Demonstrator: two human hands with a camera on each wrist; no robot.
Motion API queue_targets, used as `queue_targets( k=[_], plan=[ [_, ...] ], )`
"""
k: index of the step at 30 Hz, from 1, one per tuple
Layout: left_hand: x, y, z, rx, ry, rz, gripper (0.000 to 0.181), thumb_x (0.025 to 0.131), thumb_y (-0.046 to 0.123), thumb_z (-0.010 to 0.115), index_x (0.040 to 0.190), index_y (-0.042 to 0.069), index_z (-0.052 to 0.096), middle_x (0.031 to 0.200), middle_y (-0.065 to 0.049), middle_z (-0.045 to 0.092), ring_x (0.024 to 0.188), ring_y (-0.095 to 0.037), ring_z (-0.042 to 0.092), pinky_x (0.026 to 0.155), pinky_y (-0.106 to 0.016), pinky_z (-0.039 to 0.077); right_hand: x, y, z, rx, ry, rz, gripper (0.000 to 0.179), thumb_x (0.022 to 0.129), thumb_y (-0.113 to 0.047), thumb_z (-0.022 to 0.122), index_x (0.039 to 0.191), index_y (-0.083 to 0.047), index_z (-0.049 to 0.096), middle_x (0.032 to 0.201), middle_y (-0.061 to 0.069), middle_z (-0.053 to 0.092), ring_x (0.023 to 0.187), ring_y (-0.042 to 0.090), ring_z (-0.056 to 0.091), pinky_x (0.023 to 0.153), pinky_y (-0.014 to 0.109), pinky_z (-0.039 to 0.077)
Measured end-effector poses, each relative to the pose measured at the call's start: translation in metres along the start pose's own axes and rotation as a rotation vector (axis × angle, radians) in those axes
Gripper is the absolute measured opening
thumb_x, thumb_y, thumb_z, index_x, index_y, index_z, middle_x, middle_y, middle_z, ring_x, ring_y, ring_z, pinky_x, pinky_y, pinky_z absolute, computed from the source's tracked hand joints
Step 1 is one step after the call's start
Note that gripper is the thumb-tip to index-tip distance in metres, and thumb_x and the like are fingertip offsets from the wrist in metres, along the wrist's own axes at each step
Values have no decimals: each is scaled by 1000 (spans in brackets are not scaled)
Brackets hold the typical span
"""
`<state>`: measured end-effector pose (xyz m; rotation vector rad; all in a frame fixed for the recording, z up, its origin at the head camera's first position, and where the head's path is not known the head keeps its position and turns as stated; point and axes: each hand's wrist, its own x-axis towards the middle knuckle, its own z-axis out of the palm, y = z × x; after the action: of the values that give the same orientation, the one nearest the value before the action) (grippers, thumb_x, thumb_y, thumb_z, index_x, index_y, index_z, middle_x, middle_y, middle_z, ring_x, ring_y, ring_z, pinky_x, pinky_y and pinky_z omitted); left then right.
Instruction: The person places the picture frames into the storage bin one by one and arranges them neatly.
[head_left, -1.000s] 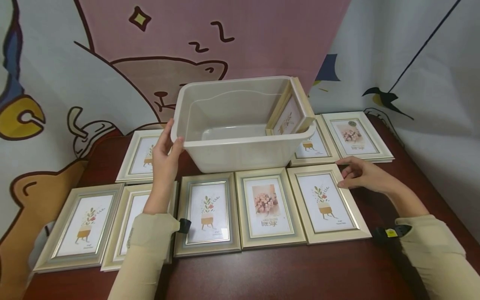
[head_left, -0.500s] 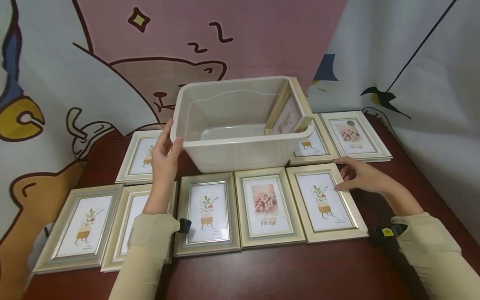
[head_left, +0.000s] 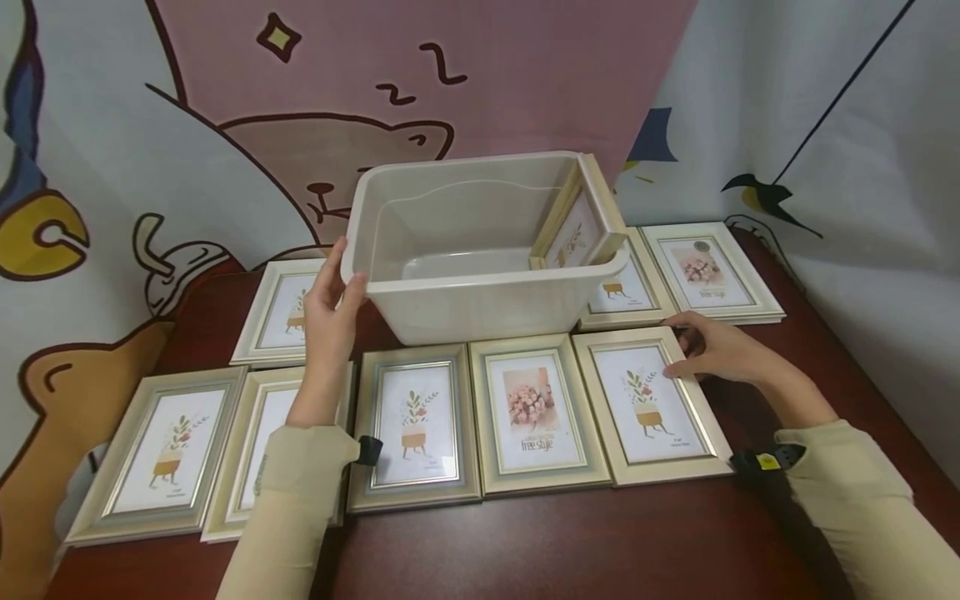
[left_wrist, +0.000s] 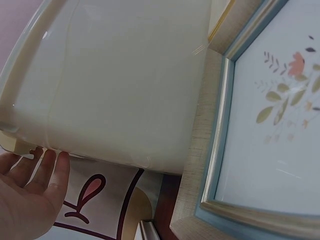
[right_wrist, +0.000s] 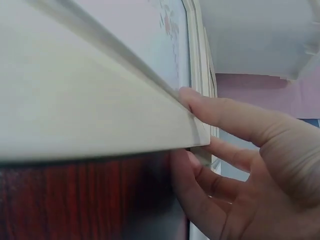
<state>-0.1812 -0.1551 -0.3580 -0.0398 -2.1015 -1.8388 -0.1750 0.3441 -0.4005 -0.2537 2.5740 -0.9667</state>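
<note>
My left hand (head_left: 332, 312) grips the left rim corner of a cream plastic bin (head_left: 480, 308), thumb at the front; the left wrist view shows its fingertips along the rim. The bin is tilted toward me. A picture frame (head_left: 604, 218) stands on edge inside, against the right wall. With my right hand (head_left: 723, 354) I pinch the upper right corner of a pale gold picture frame (head_left: 720, 437) with a plant print. In the right wrist view the thumb (right_wrist: 225, 112) lies on top of this frame's border and fingers reach beneath its edge.
Several more frames lie face up on the dark red table (head_left: 540, 550): a rose-print frame (head_left: 483, 433) beside the pinched one, a silver-gold frame (head_left: 150, 467) at far left, a white frame (head_left: 757, 267) at back right. A cartoon-printed curtain (head_left: 525, 75) hangs behind the bin.
My right hand and the frame it pinches have shifted slightly left, close up against the rose-print frame. The left hand and the bin stay where they were.
</note>
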Motion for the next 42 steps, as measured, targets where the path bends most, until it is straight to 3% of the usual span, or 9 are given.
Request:
queue_targets(
  k=[5,14,21,26,30,42],
  plan=[
    [0,0,0,24,-2,7,57,97,22,56,153,22,42,155,-1,46,131,-22,54,99,-18,52,0,-2,-2,-37,-3,23,82,81,-19,82,140,9,34,108,26,53,80,18,63,60,30,55],
    [1,-1,-1,7,0,6,57,97,21,55,153,21,42,154,-5,47,130,-24,54,97,-17,53,-8,-5,-14,48,-2,59,76,83,-19,80,138,4,33,121,34,57,88,24,67,69,34,61],
    [2,-2,0,-15,-7,4,57,97,20,55,153,21,42,153,-9,48,129,-26,54,95,-17,54,-21,3,-25,117,0,56,62,94,-22,68,144,-3,37,116,20,62,88,10,67,75,26,60],
    [2,-3,-1,-22,-9,-2,57,97,21,55,153,21,42,153,-9,48,128,-25,54,94,-17,54,-32,5,-33,214,2,39,52,97,-20,63,144,-13,42,109,-6,67,91,8,69,77,26,60],
    [2,-2,-1,-26,-12,-5,57,97,20,55,153,21,42,153,-9,48,128,-25,54,95,-18,54,-39,4,-36,246,46,5,47,97,-14,63,141,-17,47,103,-20,67,90,7,69,74,25,61],
    [1,-1,-1,10,-9,5,57,98,23,55,153,22,41,152,-6,49,130,-22,54,103,-26,53,-63,-9,-50,255,309,-73,52,91,3,65,138,-17,53,102,-15,66,79,9,70,65,25,62]
  ],
)
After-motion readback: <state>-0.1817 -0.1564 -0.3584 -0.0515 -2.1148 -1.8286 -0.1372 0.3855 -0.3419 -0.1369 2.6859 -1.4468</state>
